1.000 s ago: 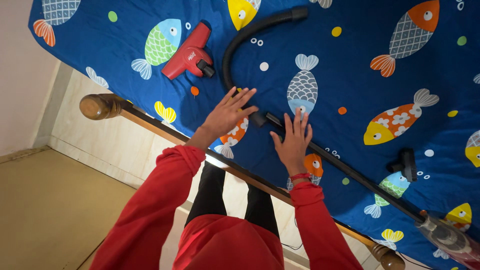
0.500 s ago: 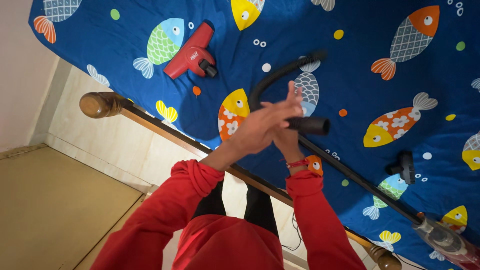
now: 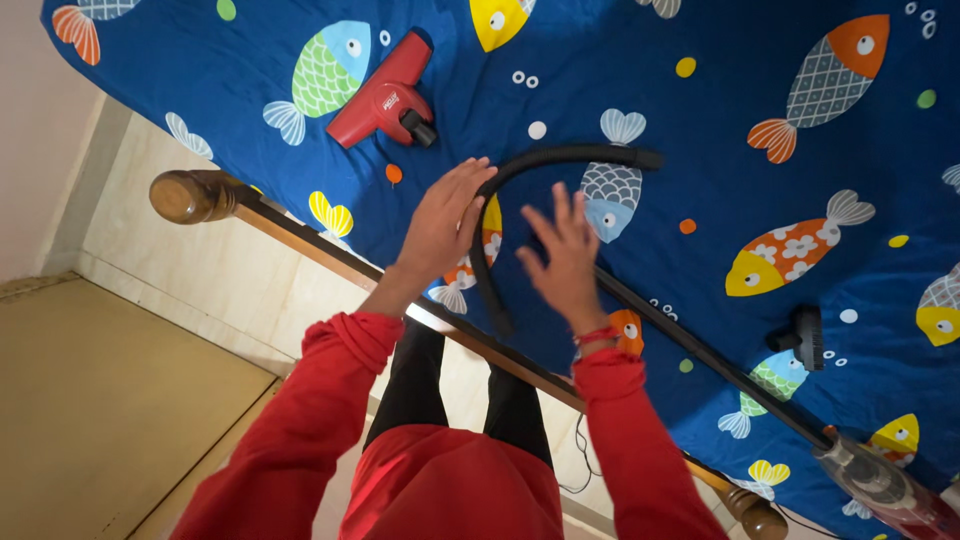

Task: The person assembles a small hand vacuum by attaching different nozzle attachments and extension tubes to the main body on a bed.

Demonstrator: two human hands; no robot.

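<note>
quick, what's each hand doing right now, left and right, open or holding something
Left hand: open, fingers spread, resting on the bend of the black hose, not gripping it.
Right hand: open, fingers spread, holding nothing.

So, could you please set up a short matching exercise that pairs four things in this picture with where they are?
Things:
1. red floor nozzle
2. black hose
3. small black brush head
4. round wooden bedpost knob

Places:
A. at the bed's corner, left of the arms
B. curved on the sheet between the left hand and right hand
C. on the sheet at the far right, beside the long black tube
D. on the sheet above the left hand, near a green fish

Pairs: 1-D, 2-B, 3-C, 4-A
</note>
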